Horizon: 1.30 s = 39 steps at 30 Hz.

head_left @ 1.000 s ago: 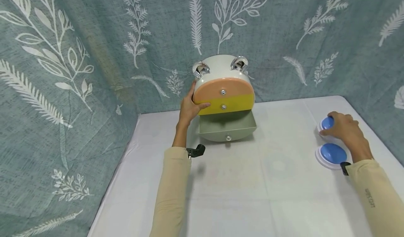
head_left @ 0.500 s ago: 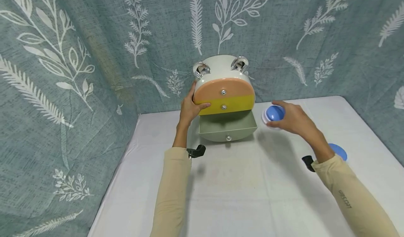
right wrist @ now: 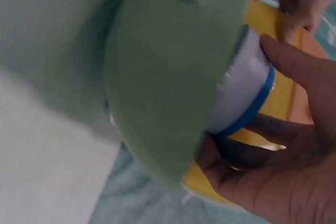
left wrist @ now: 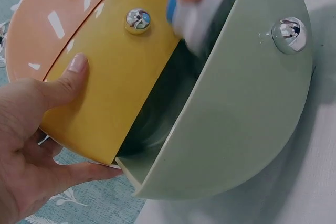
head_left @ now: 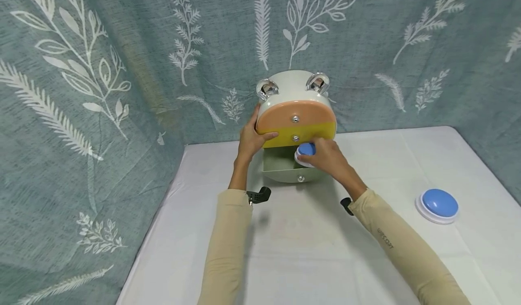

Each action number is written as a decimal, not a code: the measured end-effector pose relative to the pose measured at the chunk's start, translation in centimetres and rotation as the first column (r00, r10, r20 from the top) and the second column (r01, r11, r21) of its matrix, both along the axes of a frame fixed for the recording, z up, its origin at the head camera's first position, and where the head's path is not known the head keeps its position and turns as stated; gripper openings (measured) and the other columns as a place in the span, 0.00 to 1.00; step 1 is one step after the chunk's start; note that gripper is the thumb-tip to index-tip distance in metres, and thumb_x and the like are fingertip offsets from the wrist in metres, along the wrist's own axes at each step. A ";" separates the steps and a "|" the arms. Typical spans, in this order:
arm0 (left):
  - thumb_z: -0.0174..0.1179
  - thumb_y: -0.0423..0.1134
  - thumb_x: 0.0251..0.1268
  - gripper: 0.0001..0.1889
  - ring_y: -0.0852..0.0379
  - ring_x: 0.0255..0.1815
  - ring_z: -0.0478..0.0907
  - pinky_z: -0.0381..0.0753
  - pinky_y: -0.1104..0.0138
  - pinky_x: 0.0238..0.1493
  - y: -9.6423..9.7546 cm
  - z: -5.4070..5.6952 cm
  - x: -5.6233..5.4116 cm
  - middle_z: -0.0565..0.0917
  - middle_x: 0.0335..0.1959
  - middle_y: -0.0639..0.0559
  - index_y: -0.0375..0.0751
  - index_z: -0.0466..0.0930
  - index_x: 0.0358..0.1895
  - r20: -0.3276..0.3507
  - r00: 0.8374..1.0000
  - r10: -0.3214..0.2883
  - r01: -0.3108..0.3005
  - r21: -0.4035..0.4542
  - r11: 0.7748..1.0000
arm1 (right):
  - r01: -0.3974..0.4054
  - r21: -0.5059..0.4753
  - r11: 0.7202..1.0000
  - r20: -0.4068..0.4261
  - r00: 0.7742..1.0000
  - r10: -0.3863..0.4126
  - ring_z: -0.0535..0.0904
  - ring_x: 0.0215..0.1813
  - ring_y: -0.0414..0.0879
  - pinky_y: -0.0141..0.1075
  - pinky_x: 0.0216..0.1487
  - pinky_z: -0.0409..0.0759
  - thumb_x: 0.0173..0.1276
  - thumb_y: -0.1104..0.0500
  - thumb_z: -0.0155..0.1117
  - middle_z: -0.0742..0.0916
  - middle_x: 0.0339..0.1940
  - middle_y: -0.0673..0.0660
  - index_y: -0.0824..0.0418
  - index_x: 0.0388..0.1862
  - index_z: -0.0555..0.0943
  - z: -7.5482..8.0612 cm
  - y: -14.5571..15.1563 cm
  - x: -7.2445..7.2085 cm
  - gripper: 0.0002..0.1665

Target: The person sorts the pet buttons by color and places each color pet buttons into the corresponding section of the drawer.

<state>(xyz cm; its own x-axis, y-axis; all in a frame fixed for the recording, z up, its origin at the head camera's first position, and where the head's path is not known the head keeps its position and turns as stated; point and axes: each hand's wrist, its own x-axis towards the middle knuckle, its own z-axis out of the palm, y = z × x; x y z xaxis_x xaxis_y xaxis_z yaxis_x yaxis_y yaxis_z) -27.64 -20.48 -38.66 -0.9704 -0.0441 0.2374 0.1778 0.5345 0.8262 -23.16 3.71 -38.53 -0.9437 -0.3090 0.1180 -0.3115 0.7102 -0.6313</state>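
Observation:
A small toy-like drawer cabinet (head_left: 291, 87) with silver ear shapes stands at the back of the table. Its orange drawer (head_left: 285, 111) and yellow drawer (left wrist: 115, 72) are closed, while the green bottom drawer (head_left: 281, 175) is pulled out. My left hand (head_left: 249, 140) grips the cabinet's left side, thumb on the yellow front and fingers at the side. Between thumb and fingers, my right hand (head_left: 330, 158) holds a round blue-domed button with a white base (right wrist: 244, 87), tilted and partly inside the green drawer opening. The drawer front hides part of the button in the right wrist view.
A second, larger blue-domed button (head_left: 439, 203) rests on the white-covered table (head_left: 301, 241) at the right. A leaf-patterned curtain (head_left: 220, 34) hangs close behind the cabinet and along the left side.
My right hand has carried the smaller button from the table's right side leftward to the green drawer. My left hand has kept its hold on the cabinet. The larger button has stayed put.

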 end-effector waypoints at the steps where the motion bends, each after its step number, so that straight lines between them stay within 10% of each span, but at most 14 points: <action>1: 0.80 0.43 0.58 0.58 0.40 0.76 0.73 0.72 0.47 0.77 0.1 0.0 0.0 0.70 0.80 0.43 0.60 0.49 0.87 -0.003 1.000 -0.002 0.002 -0.002 1.000 | 0.007 -0.004 1.000 -0.004 1.000 -0.007 0.86 0.50 0.60 0.52 0.56 0.83 0.65 0.51 0.78 0.89 0.46 0.68 0.71 0.50 0.80 -0.4 -0.4 0.0 0.27; 8: 0.80 0.43 0.57 0.58 0.39 0.76 0.73 0.72 0.46 0.76 0.7 -0.4 0.0 0.71 0.79 0.41 0.58 0.49 0.86 -0.017 1.000 -0.005 0.005 -0.015 1.000 | 0.031 0.089 0.996 0.035 0.999 -0.034 0.76 0.30 0.49 0.39 0.35 0.73 0.66 0.48 0.78 0.78 0.25 0.56 0.64 0.32 0.75 -2.5 -3.0 -0.3 0.24; 22: 0.79 0.42 0.58 0.58 0.39 0.78 0.71 0.70 0.46 0.78 1.1 -0.2 0.4 0.69 0.81 0.41 0.58 0.49 0.87 -0.011 1.000 -0.014 0.014 0.001 1.000 | -0.065 0.037 0.997 0.055 0.997 0.063 0.81 0.69 0.64 0.55 0.70 0.79 0.82 0.57 0.59 0.85 0.65 0.70 0.75 0.66 0.79 -1.7 -1.5 0.5 0.25; 31: 0.80 0.42 0.57 0.58 0.39 0.78 0.71 0.69 0.46 0.79 0.9 -0.6 0.3 0.69 0.81 0.41 0.57 0.49 0.87 -0.015 1.000 -0.009 0.010 0.019 1.000 | 0.082 -0.043 0.996 -0.007 0.997 -0.082 0.87 0.53 0.64 0.57 0.53 0.85 0.83 0.57 0.55 0.87 0.59 0.73 0.72 0.64 0.81 0.4 4.9 3.7 0.23; 39: 0.79 0.43 0.59 0.58 0.41 0.80 0.68 0.68 0.47 0.80 0.2 -0.1 0.3 0.66 0.83 0.44 0.61 0.47 0.87 0.005 1.000 0.010 -0.011 0.019 1.000 | 0.242 0.175 0.954 0.012 0.969 -0.248 0.76 0.62 0.79 0.68 0.61 0.76 0.82 0.55 0.56 0.80 0.63 0.82 0.78 0.67 0.76 1.0 13.3 6.3 0.29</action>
<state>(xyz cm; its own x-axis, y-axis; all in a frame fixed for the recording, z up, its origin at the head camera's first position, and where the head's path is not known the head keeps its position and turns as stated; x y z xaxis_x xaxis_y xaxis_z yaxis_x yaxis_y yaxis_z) -27.32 -20.30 -38.73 -0.9710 -0.0587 0.2316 0.1681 0.5206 0.8371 -16.84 16.96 -37.53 -0.9955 -0.0804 0.0508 -0.0951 0.8603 -0.5009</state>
